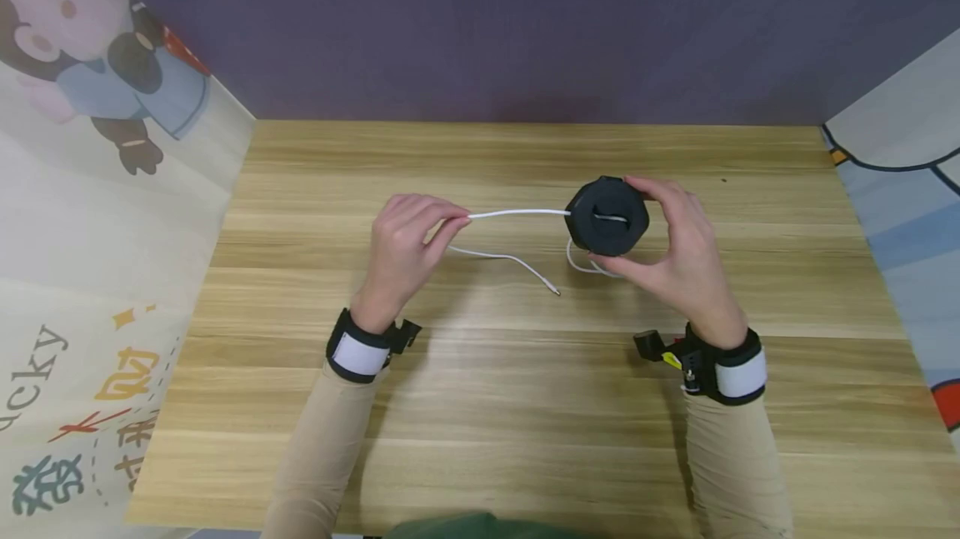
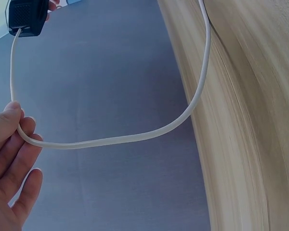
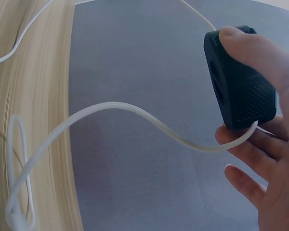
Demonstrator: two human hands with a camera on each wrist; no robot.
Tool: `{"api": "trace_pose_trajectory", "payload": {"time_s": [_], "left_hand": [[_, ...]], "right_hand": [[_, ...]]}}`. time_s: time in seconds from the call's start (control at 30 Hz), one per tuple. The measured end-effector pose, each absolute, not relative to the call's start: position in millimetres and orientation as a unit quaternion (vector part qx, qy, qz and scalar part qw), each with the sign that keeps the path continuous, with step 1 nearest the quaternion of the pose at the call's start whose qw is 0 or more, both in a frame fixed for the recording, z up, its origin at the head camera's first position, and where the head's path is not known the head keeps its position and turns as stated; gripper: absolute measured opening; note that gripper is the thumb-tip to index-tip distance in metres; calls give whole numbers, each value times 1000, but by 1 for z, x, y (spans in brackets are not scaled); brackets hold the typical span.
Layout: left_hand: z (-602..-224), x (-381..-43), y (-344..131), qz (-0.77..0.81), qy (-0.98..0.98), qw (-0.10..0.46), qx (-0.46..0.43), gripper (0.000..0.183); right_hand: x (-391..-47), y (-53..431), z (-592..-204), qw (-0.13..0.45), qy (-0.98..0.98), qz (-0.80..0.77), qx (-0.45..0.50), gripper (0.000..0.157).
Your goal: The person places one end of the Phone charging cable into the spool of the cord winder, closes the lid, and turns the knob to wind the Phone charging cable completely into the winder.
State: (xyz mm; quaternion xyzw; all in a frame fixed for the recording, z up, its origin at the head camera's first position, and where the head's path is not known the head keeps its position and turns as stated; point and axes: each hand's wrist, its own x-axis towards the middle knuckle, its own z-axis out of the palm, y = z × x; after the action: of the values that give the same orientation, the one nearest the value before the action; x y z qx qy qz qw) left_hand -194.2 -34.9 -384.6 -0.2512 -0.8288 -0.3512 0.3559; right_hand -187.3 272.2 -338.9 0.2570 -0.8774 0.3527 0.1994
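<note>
My right hand (image 1: 686,256) grips a black many-sided cable winder (image 1: 607,235) by its rim, above the table, thumb on one side and fingers on the other. A white cable (image 1: 517,212) leaves its left side and runs fairly straight to my left hand (image 1: 405,243), which pinches it between thumb and fingertips. Beyond the pinch, in the left wrist view, the cable (image 2: 106,141) hangs in a wide curve; its plug (image 1: 555,291) lies on the table. Out of the winder's lower side, in the right wrist view, more cable (image 3: 120,106) droops to a loop on the table.
The wood-grain table (image 1: 525,431) spans the space between both arms. A dark blue-grey panel (image 1: 525,31) rises at its back edge. Printed cartoon sheets stand at the left (image 1: 90,214) and right (image 1: 915,189). Each wrist wears a black strap (image 1: 360,351) with a small camera.
</note>
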Motion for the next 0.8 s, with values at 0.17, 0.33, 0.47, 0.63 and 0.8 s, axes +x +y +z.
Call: {"api": "trace_pose_trajectory", "payload": {"time_s": [0.17, 0.33, 0.47, 0.63, 0.8], "left_hand": [[-385, -195, -37, -349, -830, 358, -247, 13], [-385, -195, -38, -345, -834, 352, -248, 13], [-387, -195, -38, -339, -845, 330, -250, 13], [-391, -196, -40, -298, -874, 271, -272, 15], [-393, -197, -37, -254, -889, 219, -313, 17]], "right_hand": [[-186, 270, -337, 199, -877, 354, 257, 90], [-189, 275, -345, 198, -878, 352, 256, 93], [-193, 278, -351, 185, -883, 348, 254, 94], [-195, 275, -354, 181, -881, 346, 268, 93], [-195, 270, -357, 197, -872, 338, 294, 92]]}}
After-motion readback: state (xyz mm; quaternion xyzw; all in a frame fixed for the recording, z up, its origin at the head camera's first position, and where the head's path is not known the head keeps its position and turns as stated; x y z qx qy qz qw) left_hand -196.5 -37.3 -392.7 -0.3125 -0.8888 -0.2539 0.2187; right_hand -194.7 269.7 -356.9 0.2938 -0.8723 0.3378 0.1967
